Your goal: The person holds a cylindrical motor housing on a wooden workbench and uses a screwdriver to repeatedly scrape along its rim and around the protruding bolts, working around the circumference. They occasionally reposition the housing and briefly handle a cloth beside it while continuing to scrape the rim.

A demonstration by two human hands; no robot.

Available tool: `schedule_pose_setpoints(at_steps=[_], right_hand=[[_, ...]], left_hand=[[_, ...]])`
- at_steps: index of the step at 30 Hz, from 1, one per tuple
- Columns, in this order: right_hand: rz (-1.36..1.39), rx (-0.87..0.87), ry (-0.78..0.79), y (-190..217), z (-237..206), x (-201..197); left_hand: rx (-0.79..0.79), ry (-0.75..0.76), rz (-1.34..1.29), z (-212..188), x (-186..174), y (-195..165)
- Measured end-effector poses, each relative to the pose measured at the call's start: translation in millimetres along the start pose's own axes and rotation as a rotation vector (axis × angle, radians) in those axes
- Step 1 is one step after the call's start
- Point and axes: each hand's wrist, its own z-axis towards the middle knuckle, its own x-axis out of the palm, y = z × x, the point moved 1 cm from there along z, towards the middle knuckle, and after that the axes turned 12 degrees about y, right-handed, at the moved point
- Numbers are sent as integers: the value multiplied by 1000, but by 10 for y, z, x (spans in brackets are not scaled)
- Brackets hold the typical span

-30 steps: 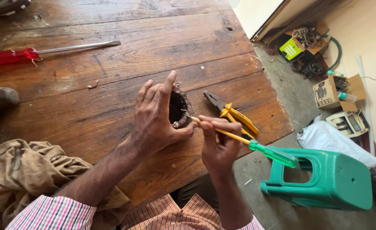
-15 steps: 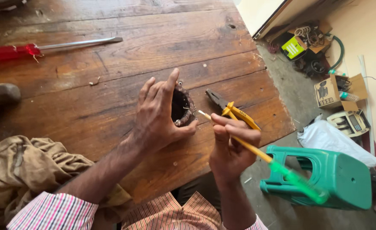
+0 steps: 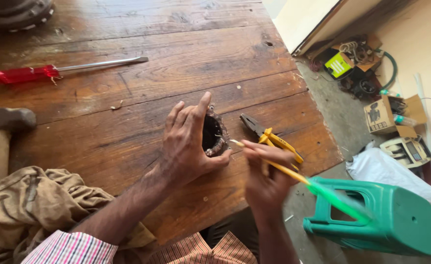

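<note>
My left hand [image 3: 188, 142] is wrapped around a small dark ring-shaped part with coppery windings [image 3: 214, 134], held upright on edge on the wooden table [image 3: 127, 102]. My right hand [image 3: 267, 178] grips a thin yellow tool with a green handle [image 3: 298, 177], its tip pointing at the ring's right edge. The tool's handle end is blurred. Yellow-handled pliers [image 3: 271, 138] lie on the table just behind my right hand.
A red-handled screwdriver [image 3: 54, 71] lies at the far left. A hammer [image 3: 3, 134] and a brown cloth [image 3: 34, 210] are at the left. A green plastic stool [image 3: 379, 215], boxes [image 3: 389, 115] and a white bag [image 3: 391, 173] are on the floor to the right.
My right hand drew the yellow tool back from the ring, then swung it; its tip is again near the ring. My left hand kept hold of the ring.
</note>
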Motion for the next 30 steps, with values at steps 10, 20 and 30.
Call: schedule_pose_setpoints(at_steps=[10, 20, 30], right_hand=[[68, -75, -6, -61, -65, -4], [38, -66, 30, 52, 5, 43], [16, -7, 56, -59, -97, 90]], left_hand=[[9, 18, 21, -14, 48, -5], [-5, 41, 3, -28, 36, -18], [3, 18, -13, -56, -26, -21]])
